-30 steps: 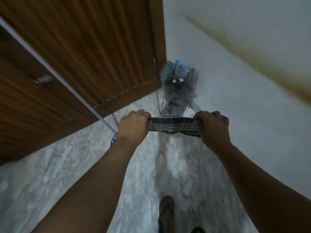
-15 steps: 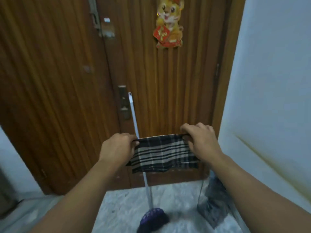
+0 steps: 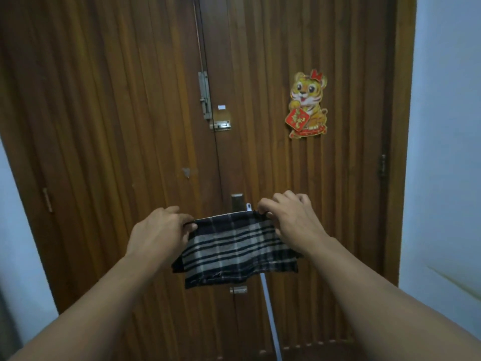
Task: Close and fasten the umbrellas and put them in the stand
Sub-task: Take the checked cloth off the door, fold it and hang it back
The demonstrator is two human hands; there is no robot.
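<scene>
View has tilted up since half a second ago so the floor's gone, and both the left hand [image 3: 158, 234] and right hand [image 3: 292, 221] stay pinched shut on the top corners of the plaid cloth [image 3: 235, 250], hanging clear before the wooden door [image 3: 117, 152], white pole [image 3: 270, 316] behind it.

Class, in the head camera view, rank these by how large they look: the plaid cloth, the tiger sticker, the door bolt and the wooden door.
Largest to smallest, as they look:
1. wooden door
2. plaid cloth, held nearer the camera, so it looks enlarged
3. tiger sticker
4. door bolt, as tall as the sticker but far narrower
</scene>
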